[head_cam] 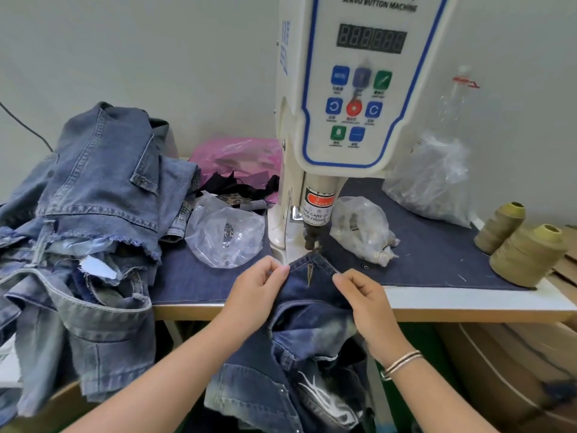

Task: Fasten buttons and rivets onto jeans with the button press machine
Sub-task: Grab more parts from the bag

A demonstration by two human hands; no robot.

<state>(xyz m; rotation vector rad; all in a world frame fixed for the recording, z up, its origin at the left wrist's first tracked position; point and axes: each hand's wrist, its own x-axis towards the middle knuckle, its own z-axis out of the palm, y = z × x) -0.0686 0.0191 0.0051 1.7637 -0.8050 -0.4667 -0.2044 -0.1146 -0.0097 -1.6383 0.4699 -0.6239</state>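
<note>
We pinch the dark blue, faded denim jeans [312, 276] in our left hand [256, 292] and right hand [365, 295], both grips clamped on the waistband under the white button press machine [312, 182].

Jeans [312, 295] — matt faded denim; bags [228, 235] — glossy clear plastic; machine [359, 89] smooth.

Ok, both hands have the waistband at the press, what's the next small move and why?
Probably nudge the waistband slightly forward. The left hand and right hand pinch it taut, but only its far edge reaches under the punch.
</note>
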